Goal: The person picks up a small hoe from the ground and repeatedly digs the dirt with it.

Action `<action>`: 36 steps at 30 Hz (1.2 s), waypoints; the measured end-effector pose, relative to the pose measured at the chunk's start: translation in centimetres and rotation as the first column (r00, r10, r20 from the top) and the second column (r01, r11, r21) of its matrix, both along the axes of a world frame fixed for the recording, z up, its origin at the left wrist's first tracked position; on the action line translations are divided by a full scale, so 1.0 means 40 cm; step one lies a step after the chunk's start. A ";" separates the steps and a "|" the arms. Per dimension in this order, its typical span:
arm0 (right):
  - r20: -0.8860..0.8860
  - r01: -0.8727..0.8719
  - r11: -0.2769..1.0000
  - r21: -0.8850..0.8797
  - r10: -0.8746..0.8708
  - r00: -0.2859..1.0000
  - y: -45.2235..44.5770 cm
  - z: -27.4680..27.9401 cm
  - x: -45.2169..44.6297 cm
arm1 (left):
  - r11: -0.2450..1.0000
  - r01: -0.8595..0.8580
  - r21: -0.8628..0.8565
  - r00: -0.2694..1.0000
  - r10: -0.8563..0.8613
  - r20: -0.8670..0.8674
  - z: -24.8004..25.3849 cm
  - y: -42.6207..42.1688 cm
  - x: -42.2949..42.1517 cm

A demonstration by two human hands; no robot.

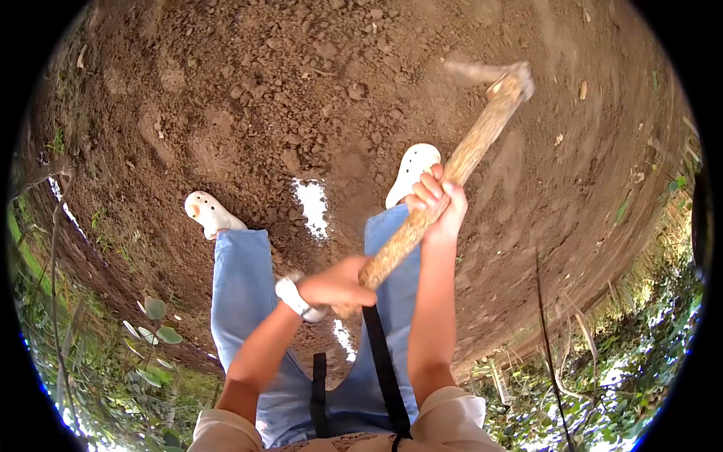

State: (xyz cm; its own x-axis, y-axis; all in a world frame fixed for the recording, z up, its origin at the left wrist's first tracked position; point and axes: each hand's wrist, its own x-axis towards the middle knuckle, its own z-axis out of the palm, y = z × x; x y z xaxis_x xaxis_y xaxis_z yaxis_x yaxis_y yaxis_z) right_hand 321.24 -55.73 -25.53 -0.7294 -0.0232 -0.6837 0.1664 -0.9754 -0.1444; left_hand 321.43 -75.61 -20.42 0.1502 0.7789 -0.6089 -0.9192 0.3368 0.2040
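Observation:
A hoe with a thick wooden handle (482, 139) slants from near my waist up to the right. Its metal head (482, 71), blurred, is at the far upper end, raised over the brown soil (324, 83). My right hand (440, 200) is wrapped round the middle of the handle. Lower down, my left hand (339, 286), with a white watch (294, 294) on its wrist, grips the handle near its bottom end; some of its fingers are hidden.
White clogs (211, 213) are on my feet, set apart on loose, clumpy soil. Leafy plants (158, 324) grow at the lower left, with more greenery (625, 377) at the lower right. A thin dark stem (546, 339) rises at the right. Black straps (384, 369) hang before my legs.

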 end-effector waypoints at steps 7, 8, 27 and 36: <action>-0.220 0.001 0.939 0.343 0.079 0.972 0.179 0.057 -0.125 | 0.938 0.151 0.312 0.970 -0.079 -0.231 -0.121 0.197 -0.149; -0.273 -0.018 0.925 0.379 0.131 0.953 0.219 0.048 -0.125 | 0.940 0.238 0.246 0.964 -0.196 -0.181 -0.141 0.233 -0.162; 0.665 -0.216 0.912 0.349 -0.078 0.743 0.035 -0.229 0.022 | 0.764 0.024 -0.644 0.956 -0.205 -0.208 -0.133 0.153 0.055; 0.696 -0.248 0.960 0.131 0.089 0.713 -0.204 -0.069 0.119 | 0.614 0.156 -0.774 0.896 -0.417 -0.151 0.046 -0.043 0.178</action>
